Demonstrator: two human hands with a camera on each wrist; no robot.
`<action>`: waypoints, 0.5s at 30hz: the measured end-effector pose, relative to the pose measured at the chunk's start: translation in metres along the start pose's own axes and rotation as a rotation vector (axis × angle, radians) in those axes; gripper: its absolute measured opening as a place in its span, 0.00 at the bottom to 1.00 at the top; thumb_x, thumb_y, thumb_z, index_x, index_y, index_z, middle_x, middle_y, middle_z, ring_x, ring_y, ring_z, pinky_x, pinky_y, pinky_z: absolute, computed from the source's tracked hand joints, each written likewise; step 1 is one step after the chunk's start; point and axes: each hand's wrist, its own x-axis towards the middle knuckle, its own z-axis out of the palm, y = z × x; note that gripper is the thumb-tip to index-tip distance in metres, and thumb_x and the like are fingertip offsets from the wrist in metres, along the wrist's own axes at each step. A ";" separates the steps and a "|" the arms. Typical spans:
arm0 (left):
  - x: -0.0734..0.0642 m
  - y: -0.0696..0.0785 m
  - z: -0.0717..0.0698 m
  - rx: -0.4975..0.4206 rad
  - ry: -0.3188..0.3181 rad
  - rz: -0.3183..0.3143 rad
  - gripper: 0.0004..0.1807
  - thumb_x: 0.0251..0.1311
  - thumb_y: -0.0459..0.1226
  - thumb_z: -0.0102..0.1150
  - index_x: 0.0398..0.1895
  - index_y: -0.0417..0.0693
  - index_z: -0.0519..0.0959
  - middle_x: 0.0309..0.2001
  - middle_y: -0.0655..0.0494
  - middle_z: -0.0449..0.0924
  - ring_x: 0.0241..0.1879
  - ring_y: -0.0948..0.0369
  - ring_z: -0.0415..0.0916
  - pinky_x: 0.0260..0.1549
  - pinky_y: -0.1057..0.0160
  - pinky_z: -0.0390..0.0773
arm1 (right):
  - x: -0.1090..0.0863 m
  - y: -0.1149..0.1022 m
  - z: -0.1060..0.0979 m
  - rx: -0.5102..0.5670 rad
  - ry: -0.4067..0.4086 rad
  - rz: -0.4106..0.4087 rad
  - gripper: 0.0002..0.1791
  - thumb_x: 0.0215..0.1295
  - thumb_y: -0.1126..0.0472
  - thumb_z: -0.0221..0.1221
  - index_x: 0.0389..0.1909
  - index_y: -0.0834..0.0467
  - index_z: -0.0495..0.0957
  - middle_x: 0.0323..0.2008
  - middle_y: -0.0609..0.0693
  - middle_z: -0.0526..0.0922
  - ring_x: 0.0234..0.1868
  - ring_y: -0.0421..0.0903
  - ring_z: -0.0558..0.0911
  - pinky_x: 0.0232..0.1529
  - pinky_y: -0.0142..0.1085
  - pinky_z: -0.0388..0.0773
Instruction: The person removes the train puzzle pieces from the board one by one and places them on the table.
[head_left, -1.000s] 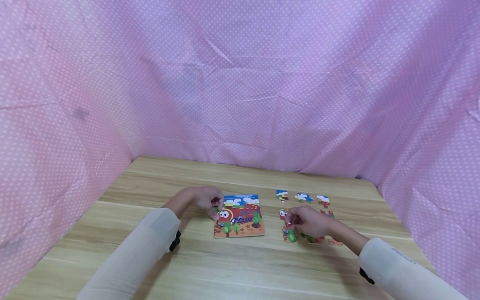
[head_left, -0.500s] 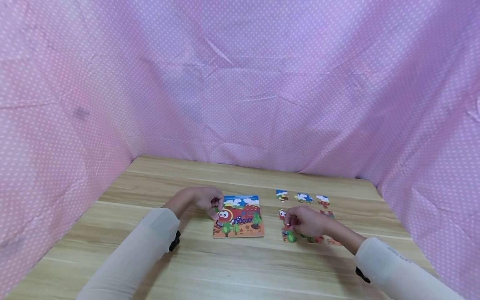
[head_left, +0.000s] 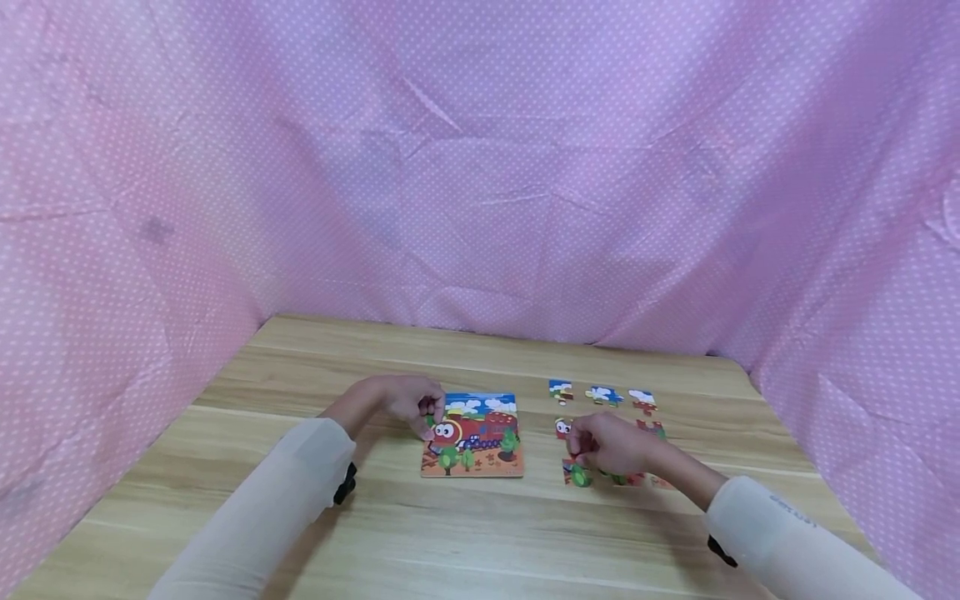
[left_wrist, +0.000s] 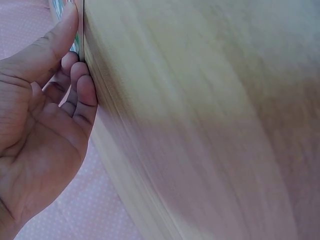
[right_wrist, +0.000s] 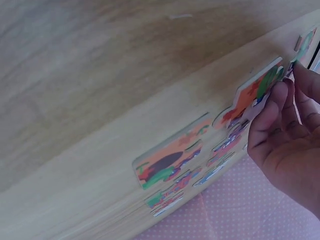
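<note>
A square puzzle board [head_left: 491, 462] with a red cartoon train lies flat in the middle of the table. My left hand [head_left: 412, 400] grips its left edge; in the left wrist view the thumb [left_wrist: 67, 25] presses on the picture side while the other fingers curl by the edge. Loose puzzle pieces lie in rows right of the board. Over them my right hand [head_left: 611, 442] bends down, thumb and forefinger pinching at a piece in the lower left part, mostly hidden by the fingers. A piece with a green tree [head_left: 577, 475] shows just below the fingertips. Another orange piece [right_wrist: 250, 97] lies beside them.
Three cloud-and-sky pieces [head_left: 603, 395] form the far row. A corner piece [right_wrist: 167, 157] lies nearest the right wrist camera. The wooden table [head_left: 450, 542] is bounded by a pink polka-dot cloth [head_left: 480, 208] at the back and sides.
The whole head view shifts slightly left. Both hands keep their places at the board and the pieces; the right forearm moves very little.
</note>
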 end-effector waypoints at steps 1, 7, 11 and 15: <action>0.000 0.000 0.000 -0.009 -0.001 -0.002 0.12 0.54 0.35 0.76 0.36 0.51 0.80 0.41 0.55 0.72 0.42 0.57 0.67 0.44 0.58 0.70 | 0.000 0.000 0.001 0.004 0.002 0.001 0.08 0.65 0.72 0.65 0.36 0.58 0.76 0.30 0.45 0.77 0.32 0.39 0.73 0.33 0.32 0.73; -0.001 -0.003 -0.001 -0.049 -0.005 -0.006 0.12 0.55 0.34 0.76 0.38 0.51 0.80 0.42 0.55 0.72 0.43 0.57 0.68 0.44 0.58 0.70 | 0.001 0.001 0.002 0.012 0.009 -0.007 0.08 0.66 0.71 0.65 0.38 0.57 0.77 0.31 0.44 0.77 0.33 0.38 0.74 0.34 0.32 0.75; -0.001 -0.006 0.000 -0.080 -0.009 0.018 0.14 0.54 0.32 0.76 0.40 0.49 0.80 0.41 0.54 0.72 0.43 0.57 0.67 0.44 0.59 0.70 | 0.002 0.001 0.002 0.013 0.005 -0.016 0.06 0.67 0.70 0.64 0.38 0.57 0.78 0.31 0.44 0.77 0.33 0.38 0.74 0.34 0.32 0.75; -0.001 -0.009 0.002 -0.107 -0.004 0.037 0.16 0.52 0.31 0.77 0.40 0.49 0.80 0.40 0.53 0.74 0.42 0.56 0.68 0.43 0.58 0.71 | 0.001 -0.001 0.000 0.049 -0.007 -0.014 0.05 0.70 0.70 0.61 0.40 0.58 0.79 0.32 0.45 0.79 0.33 0.39 0.75 0.35 0.33 0.75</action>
